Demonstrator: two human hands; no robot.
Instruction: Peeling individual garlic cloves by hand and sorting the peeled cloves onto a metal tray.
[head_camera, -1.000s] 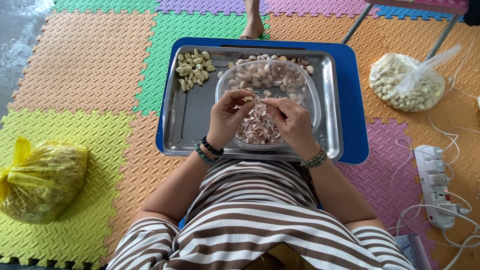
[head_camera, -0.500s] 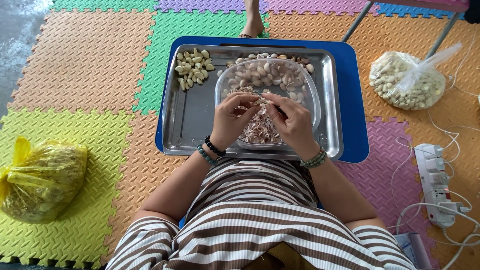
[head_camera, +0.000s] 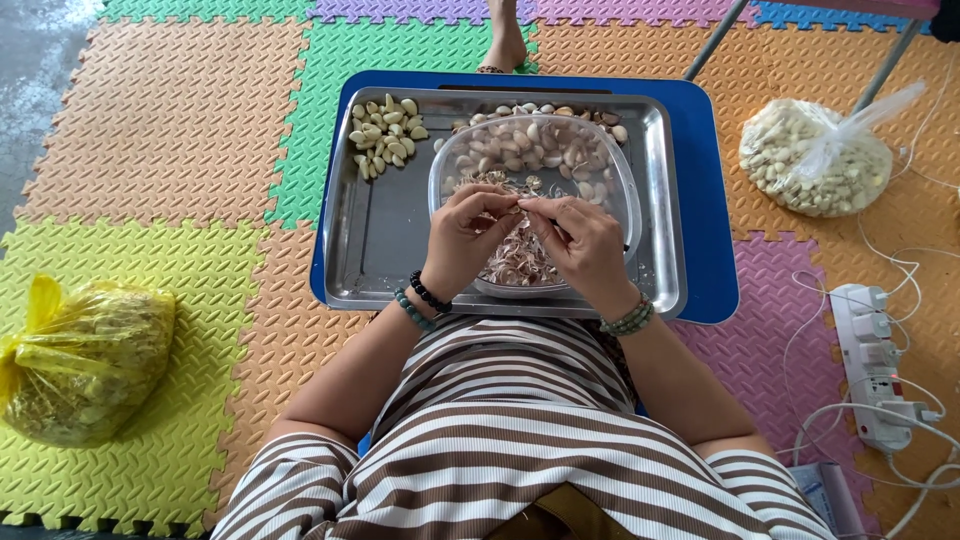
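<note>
— Two hands meet over the clear plastic bowl (head_camera: 612, 180) in the head view, and one small garlic clove (head_camera: 517, 207) sits between their fingertips. Which hand is nearer to it?

— Neither, really. The left hand (head_camera: 468, 238) pinches it from the left, the right hand (head_camera: 582, 243) from the right, thumbs and forefingers closed on it from both ends. So its long axis seems to run across, hand to hand, though it is too small to be sure.

— And where does it sit relative to the rest?

— Just above the heap of papery skins (head_camera: 518, 262) in the near half of the bowl, with unpeeled cloves (head_camera: 540, 145) piled in the far half. The bowl stands on a steel tray (head_camera: 385, 240), which rests on a blue board (head_camera: 712, 250).

— Anything else on the tray?

— A small pile of peeled cloves (head_camera: 385, 138) in its far left corner, well apart from the hands. Off the tray, a clear bag of garlic (head_camera: 812, 158) lies to the right and a yellow bag (head_camera: 80, 362) to the left on the foam mats (head_camera: 170, 130).
</note>
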